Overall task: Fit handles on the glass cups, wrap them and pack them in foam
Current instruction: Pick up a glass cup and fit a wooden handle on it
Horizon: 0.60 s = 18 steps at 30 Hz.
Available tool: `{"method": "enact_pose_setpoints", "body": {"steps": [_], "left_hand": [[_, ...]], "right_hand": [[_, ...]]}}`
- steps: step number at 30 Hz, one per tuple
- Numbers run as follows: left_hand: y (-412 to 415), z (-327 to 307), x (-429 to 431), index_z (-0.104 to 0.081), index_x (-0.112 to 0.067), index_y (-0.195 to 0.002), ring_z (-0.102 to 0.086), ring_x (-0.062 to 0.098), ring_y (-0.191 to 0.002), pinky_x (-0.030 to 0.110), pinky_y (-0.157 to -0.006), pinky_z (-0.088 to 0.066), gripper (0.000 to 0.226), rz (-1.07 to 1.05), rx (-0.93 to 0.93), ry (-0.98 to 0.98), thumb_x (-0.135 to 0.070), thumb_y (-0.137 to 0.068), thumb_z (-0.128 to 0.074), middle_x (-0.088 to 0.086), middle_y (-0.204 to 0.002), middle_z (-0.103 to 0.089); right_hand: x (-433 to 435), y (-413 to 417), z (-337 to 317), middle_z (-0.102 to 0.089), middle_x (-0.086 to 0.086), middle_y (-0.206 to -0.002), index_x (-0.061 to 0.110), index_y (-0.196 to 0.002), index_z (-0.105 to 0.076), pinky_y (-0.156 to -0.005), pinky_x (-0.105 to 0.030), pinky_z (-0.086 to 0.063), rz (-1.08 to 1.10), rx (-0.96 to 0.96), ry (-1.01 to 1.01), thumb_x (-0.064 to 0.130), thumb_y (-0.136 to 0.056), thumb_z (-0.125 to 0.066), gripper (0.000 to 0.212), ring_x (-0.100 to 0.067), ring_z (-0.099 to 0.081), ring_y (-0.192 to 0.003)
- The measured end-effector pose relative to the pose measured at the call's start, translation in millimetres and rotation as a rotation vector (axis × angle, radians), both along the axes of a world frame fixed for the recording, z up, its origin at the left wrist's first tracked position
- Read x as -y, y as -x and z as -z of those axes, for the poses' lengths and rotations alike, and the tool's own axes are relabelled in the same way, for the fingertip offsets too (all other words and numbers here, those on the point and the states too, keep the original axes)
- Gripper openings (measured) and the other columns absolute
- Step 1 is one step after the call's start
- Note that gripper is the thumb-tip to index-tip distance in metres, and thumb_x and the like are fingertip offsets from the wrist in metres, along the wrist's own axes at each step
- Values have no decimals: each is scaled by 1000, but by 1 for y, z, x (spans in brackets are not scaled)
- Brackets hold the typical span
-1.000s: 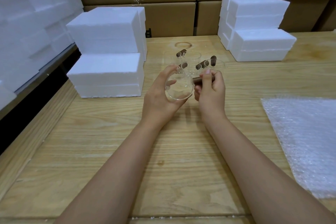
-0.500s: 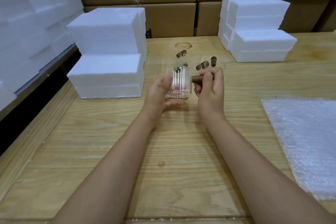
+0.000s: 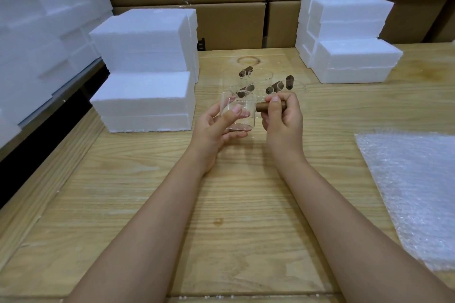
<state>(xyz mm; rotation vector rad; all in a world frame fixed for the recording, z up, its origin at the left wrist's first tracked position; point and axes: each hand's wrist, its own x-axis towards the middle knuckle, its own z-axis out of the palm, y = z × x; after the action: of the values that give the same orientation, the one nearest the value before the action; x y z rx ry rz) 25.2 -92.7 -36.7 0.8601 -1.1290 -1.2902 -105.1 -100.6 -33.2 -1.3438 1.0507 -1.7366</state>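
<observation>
We are holding the work in the air above the tabletop [image 3: 246,192], which is lying well below the fingers [image 3: 234,112]. A cup slipping from here is dropping onto hard wood and, in our judgement, risking a chip or a break. The foam blocks [image 3: 142,96] are standing to the left of the left-hand fingers, and a second foam stack [image 3: 349,56] is standing beyond and to the right of the right-hand fingers. Both are well apart, so neither is cushioning a drop. The bubble wrap sheet [image 3: 413,192] is lying off to the right of the right-hand fingers. The finished cups [image 3: 263,79] are standing just beyond the fingertips, so a forward jerk during fitting is liable to knock them together.

The left hand [image 3: 214,130] is gripping the glass cup [image 3: 243,103], thumb on the near wall and fingers curled round the far side. The glass is smooth, so any sideways force is tending to twist it loose. The right hand [image 3: 285,125] is pinching the handle [image 3: 264,106] between thumb and fingers. Its free end is meeting or nearly meeting the cup's right wall; we cannot tell which. Pushing off-axis or too hard is risking cracked glass or a crooked fit.
</observation>
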Motion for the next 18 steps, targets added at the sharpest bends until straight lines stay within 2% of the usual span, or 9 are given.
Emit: {"method": "enact_pose_setpoints", "body": {"steps": [2,4,6,9,11,14,18], "left_hand": [[0,-1,-1,-59,-20,-117,-70,23,-79,27,-68,-57,44,-1,1,9,-34,-77,-71,9,-97,-72],[1,-3,-2,-59,-20,-117,-71,22,-81,28,-70,-58,66,1,1,8,-53,-64,-82,6,-97,-73],[1,-3,-2,-59,-24,-116,-71,22,-82,30,-73,-59,71,8,-4,-5,-62,-61,-79,5,-98,-74],[1,-2,-1,-56,-25,-121,-71,22,-85,31,-76,-58,42,23,-11,-12,-39,-82,-65,7,-101,-73],[2,-2,-2,-55,-23,-125,-69,23,-86,30,-75,-58,43,13,-14,-7,-32,-83,-63,9,-103,-73],[3,-1,-3,-54,-23,-127,-68,22,-90,30,-76,-58,47,12,-18,23,-33,-82,-63,8,-100,-72],[4,0,-2,-54,-24,-124,-69,20,-89,29,-76,-58,49,21,-11,42,-29,-76,-63,8,-96,-74]], "right_hand": [[1,1,1,-49,2,-68,23,-84,-48,-58,-25,-35,-12,22,0,26,-93,-41,12,-7,-43,-56],[2,1,1,-52,3,-69,20,-84,-48,-55,-19,-36,-19,77,-11,17,-99,-39,17,-1,-45,-54],[4,1,0,-52,4,-67,17,-84,-48,-50,-14,-36,-27,169,-48,10,-101,-37,22,0,-44,-50],[6,3,-1,-45,8,-55,16,-80,-48,-42,-17,-30,-62,313,-104,8,-100,-36,24,-4,-38,-45],[8,3,-1,-44,8,-51,16,-79,-49,-41,-19,-27,-102,409,-145,9,-98,-36,24,-6,-37,-43],[10,3,0,-42,2,-51,14,-79,-51,-40,-19,-26,-145,553,-216,9,-96,-37,23,-8,-35,-40],[13,3,2,-40,0,-50,14,-83,-50,-41,-19,-27,-147,599,-287,10,-96,-37,19,-10,-33,-39]]}}
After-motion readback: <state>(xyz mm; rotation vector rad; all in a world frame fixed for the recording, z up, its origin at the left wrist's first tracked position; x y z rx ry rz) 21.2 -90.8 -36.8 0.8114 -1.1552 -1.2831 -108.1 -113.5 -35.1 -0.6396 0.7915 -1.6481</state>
